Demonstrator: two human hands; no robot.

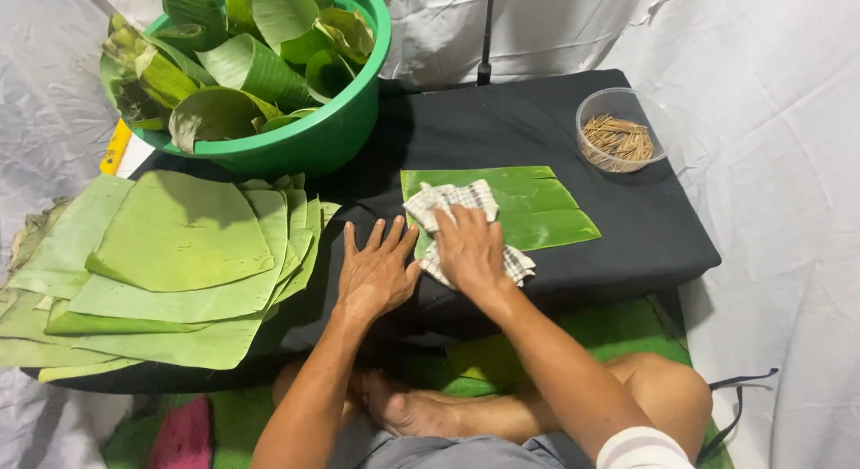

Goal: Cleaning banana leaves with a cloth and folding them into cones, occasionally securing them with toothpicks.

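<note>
Right hand (470, 245): lies palm down on a checked cloth (461, 220), fingers (455, 220) spread flat and pressing rather than gripping, which keeps the cloth bunched under the palm against the leaf.
Left hand (376, 272): lies flat on the desk (502, 120) just left of the right hand, fingers (381, 236) open and splayed, holding nothing; it appears to brace the person's lean, its fingertips just short of the leaf's left edge.
Cut leaf (537, 205): 1 rectangular piece of banana leaf lies flat on the black desk, reaching from under the right fingers out to their right; its dark, glossy side faces up, so the cloth meets that face.
Checked cloth: sits partly on the leaf's left end and partly on the bare desk, under and around the right fingers.
Leaf stack (179, 263): pale, rounded cut leaves are fanned in a pile well to the left of the left fingers, overhanging the desk's edge, within easy reach.
Green basin (340, 133): stands beyond the left fingers, filled with rolled and folded leaf pieces.
Clear bowl (621, 129): stands beyond and to the right of the right fingers, holding thin brown sticks.
</note>
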